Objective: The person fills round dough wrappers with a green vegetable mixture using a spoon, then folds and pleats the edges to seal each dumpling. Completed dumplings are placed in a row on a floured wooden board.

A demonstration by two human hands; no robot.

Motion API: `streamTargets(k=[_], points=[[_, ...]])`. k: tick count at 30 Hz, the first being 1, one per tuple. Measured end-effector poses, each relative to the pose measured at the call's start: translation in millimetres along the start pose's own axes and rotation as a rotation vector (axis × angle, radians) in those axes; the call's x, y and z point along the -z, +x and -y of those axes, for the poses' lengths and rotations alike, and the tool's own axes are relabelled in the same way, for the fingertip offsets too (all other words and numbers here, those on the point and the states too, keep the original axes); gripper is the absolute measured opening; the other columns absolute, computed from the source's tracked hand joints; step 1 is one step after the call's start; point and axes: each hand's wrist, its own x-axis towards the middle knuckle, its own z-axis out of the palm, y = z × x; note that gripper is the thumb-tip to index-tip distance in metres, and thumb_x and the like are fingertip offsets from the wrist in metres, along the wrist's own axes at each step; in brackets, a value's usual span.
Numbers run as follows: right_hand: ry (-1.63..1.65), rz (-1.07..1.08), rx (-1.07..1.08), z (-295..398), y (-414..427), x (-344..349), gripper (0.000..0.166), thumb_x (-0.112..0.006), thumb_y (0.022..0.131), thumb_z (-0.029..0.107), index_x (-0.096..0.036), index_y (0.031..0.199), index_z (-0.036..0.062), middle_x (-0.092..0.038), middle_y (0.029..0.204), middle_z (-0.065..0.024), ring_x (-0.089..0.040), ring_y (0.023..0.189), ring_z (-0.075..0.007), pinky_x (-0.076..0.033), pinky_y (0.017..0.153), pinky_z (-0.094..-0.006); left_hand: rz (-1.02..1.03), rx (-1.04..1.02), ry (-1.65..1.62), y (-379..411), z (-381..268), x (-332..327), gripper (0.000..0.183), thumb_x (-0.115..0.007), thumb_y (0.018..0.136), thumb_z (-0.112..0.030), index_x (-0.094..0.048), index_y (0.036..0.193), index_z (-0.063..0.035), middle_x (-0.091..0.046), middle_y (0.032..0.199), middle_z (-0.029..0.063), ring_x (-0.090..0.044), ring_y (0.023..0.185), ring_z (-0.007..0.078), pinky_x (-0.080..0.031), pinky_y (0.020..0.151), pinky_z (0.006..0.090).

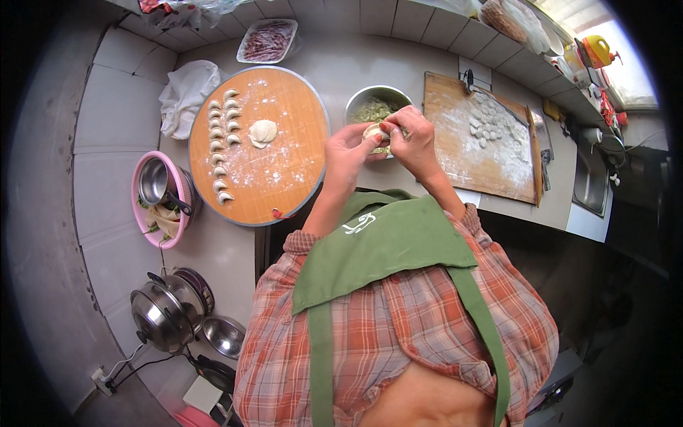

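Note:
Between the fingertips of both hands is a folded dumpling (375, 131) of pale dough. My left hand (347, 150) pinches its near side, while my right hand (412, 133) grips the other edge. Beneath them stands a metal bowl (352, 101) of chopped green filling (376, 109), partly hidden by the hands. To the left, a round wooden board (283, 187) dusted with flour bears two rows of crescent dumplings (216, 133) and a small stack of round wrappers (262, 132).
Right of the bowl, a floured rectangular cutting board (448, 123) holds many small dough pieces (486, 120). A cleaver (544, 155) lies beyond its right edge, near a sink (591, 179). At left are a pink basket (140, 213) with a saucepan (153, 180), a white plastic bag (188, 96) and a lidded steel pot (160, 315).

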Motion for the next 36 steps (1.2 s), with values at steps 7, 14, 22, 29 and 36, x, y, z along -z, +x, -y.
streamTargets(k=[7, 14, 22, 29, 36], points=[[0.204, 0.033, -0.266, 1.1, -3.1, 6.9, 0.012, -0.069, 0.078, 0.003, -0.075, 0.088, 0.0002, -0.071, 0.084, -0.0128, -0.067, 0.081, -0.0235, -0.052, 0.073, -0.0345, -0.028, -0.01, 0.01, 4.0, 7.0, 3.4, 0.023, -0.067, 0.093, -0.005, -0.062, 0.111, 0.0081, -0.069, 0.108, 0.0165, -0.071, 0.094, 0.0245, -0.063, 0.077, 0.0337], [0.354, -0.008, -0.336, -5.7, -3.3, 2.5, 0.013, -0.07, 0.08, 0.006, -0.076, 0.09, 0.001, -0.072, 0.085, -0.0123, -0.068, 0.078, -0.0204, -0.052, 0.07, -0.0313, -0.04, 0.058, -0.064, 3.2, 1.8, -1.0, 0.024, -0.067, 0.093, -0.006, -0.061, 0.112, 0.0078, -0.069, 0.109, 0.0187, -0.072, 0.093, 0.0259, -0.063, 0.077, 0.0346], [0.153, -0.039, -0.118, -6.7, -3.4, 6.1, 0.014, -0.067, 0.08, 0.005, -0.077, 0.089, 0.002, -0.072, 0.083, -0.0122, -0.067, 0.077, -0.0184, -0.052, 0.069, -0.0303, -0.036, 0.059, -0.112, 2.4, 3.1, -2.6, 0.026, -0.068, 0.093, -0.007, -0.06, 0.112, 0.0085, -0.069, 0.108, 0.0198, -0.072, 0.092, 0.0273, -0.063, 0.078, 0.0339], [0.202, 0.064, -0.23, -1.0, 1.4, 7.4, 0.015, -0.068, 0.078, 0.005, -0.077, 0.09, 0.0027, -0.072, 0.083, -0.0118, -0.067, 0.077, -0.022, -0.052, 0.071, -0.0321, -0.001, 0.039, 0.005, 2.5, 3.1, 0.9, 0.026, -0.068, 0.091, -0.003, -0.059, 0.112, 0.0093, -0.07, 0.101, 0.0187, -0.072, 0.084, 0.0231, -0.061, 0.072, 0.0302], [0.271, 0.112, -0.177, 8.2, 8.1, 8.3, 0.013, -0.068, 0.076, 0.003, -0.077, 0.086, 0.0027, -0.072, 0.081, -0.0119, -0.067, 0.078, -0.0232, -0.052, 0.072, -0.0343, 0.013, 0.057, 0.112, 3.4, -1.3, 6.3, 0.045, -0.076, 0.086, -0.009, -0.054, 0.121, 0.007, -0.071, 0.102, 0.0144, -0.069, 0.083, 0.0157, -0.056, 0.068, 0.0265]])
